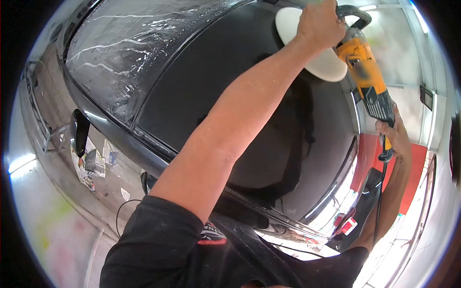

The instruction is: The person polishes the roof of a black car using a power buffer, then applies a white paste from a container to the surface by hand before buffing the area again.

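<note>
A yellow-and-black car polisher [369, 77] with a broad white pad [329, 65] is in both my hands at the upper right. My left hand [319, 26] reaches across the car and is closed at the black loop handle [362, 15] by the polisher's head. My right hand [396, 137] wraps round the rear grip, where the power cord [381, 192] hangs down. The pad sits tilted over the far right part of the glossy black car roof [201, 86], which mirrors dark shapes. My left forearm hides part of the roof and pad.
The windscreen [120, 48] at upper left is streaked with white residue. A side mirror [79, 132] sticks out at the car's left. Newspaper sheets [93, 165] lie on the floor. A red panel [413, 173] stands at right, by the wall.
</note>
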A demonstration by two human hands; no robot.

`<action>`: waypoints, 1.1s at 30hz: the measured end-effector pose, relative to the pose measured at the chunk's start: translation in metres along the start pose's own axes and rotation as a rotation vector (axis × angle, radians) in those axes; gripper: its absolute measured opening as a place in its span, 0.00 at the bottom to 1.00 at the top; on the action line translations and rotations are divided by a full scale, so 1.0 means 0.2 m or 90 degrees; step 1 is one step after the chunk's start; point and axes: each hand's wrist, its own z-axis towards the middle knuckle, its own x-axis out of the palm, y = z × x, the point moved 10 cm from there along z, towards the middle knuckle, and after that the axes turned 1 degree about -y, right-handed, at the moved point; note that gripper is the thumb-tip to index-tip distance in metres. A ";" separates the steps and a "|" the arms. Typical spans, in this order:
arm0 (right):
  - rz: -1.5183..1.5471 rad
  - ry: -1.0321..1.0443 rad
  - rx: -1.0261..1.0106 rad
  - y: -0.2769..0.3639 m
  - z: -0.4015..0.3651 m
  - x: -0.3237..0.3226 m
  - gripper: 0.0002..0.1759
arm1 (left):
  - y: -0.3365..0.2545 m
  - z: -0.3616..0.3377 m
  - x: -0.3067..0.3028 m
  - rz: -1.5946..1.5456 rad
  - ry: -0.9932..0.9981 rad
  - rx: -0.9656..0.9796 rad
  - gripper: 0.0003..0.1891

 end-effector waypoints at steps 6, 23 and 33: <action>0.049 -0.008 0.034 -0.23 -0.17 -0.07 0.54 | -0.10 -0.16 0.22 -0.004 0.033 -0.031 0.13; 0.150 -0.163 0.252 -1.20 -1.21 -0.40 0.57 | -0.62 -1.01 1.24 -0.163 0.320 -0.014 0.11; 0.072 -0.080 0.078 -0.54 -0.22 -0.29 0.52 | -0.14 -0.20 0.73 -0.074 0.079 0.027 0.14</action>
